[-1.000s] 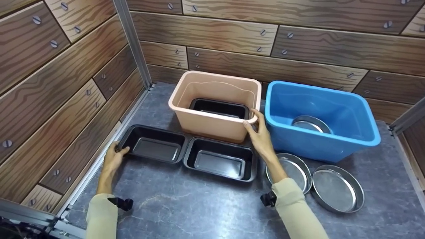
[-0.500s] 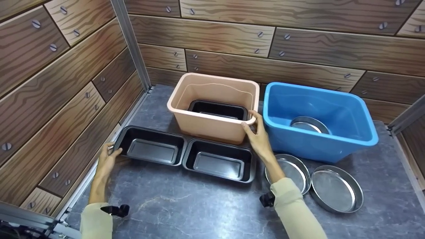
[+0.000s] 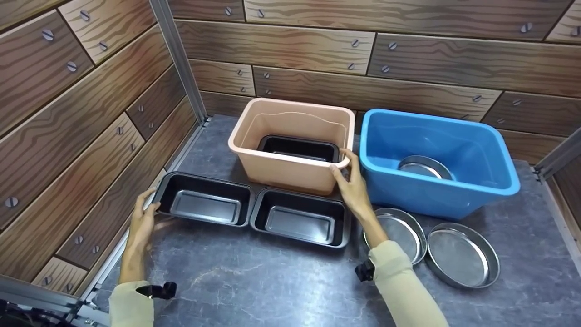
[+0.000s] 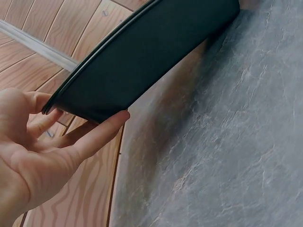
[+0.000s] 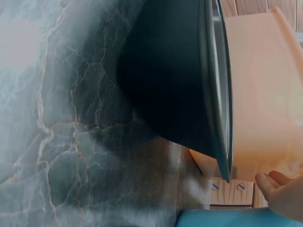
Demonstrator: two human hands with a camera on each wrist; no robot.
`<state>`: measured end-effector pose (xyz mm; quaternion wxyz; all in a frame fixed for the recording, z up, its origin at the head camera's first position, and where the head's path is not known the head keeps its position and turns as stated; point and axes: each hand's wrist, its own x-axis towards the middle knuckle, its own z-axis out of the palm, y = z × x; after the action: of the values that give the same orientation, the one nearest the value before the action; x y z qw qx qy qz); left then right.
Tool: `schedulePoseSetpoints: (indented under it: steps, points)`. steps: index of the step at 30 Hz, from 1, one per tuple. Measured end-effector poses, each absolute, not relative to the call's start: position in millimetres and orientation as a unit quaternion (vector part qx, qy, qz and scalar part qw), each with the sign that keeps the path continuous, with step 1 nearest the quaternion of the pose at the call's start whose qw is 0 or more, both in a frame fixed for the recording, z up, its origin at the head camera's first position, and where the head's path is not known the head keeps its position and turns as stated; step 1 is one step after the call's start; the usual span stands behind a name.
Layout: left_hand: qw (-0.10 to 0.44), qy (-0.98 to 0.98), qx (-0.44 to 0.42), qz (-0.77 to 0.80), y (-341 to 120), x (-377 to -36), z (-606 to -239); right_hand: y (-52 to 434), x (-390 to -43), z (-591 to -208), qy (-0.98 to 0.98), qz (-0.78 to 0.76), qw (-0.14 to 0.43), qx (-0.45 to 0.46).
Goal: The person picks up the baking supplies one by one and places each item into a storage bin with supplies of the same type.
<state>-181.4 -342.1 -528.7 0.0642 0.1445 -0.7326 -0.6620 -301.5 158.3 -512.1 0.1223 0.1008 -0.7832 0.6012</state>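
Observation:
Two black loaf pans stand side by side before a peach plastic bin [image 3: 286, 170]. At the left loaf pan [image 3: 206, 206], my left hand [image 3: 140, 225] holds the outer end, thumb at the near side and fingers round the end. In the left wrist view that end of the pan [image 4: 142, 61] looks raised above the floor. The right loaf pan [image 3: 299, 220] has no hand on it. My right hand [image 3: 355, 188] grips the peach bin's front right corner, thumb outside and fingers over the rim. Another dark loaf pan [image 3: 299, 147] lies inside that bin, partly hidden by its front wall.
A blue bin [image 3: 435, 193] stands right of the peach one, with a round cake tin [image 3: 424, 165] inside. Two more round tins, one partly behind my right forearm [image 3: 399, 231] and one farther right [image 3: 463, 256], lie in front. Wood-patterned walls [image 3: 281, 45] enclose the back and left.
My left hand has shifted left and a little nearer, and the left end of the left loaf pan has moved left with it. My right hand keeps its grip on the peach bin.

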Motion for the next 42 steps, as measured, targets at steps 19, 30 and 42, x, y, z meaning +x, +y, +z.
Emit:
schedulePoseSetpoints:
  steps: [19, 30, 42]
  points:
    - [0.103, -0.641, 0.126, -0.750, -340, -170, -522, 157, -298, -508, -0.733, 0.656, 0.131, 0.121]
    - [0.143, -0.531, 0.067, -0.832, -336, -175, -495, 152, -287, -488, -0.715, 0.674, 0.138, 0.121]
    - [0.168, -0.442, 0.008, -0.881, -320, -186, -477, 146, -287, -491, -0.714, 0.675, 0.138, 0.122]
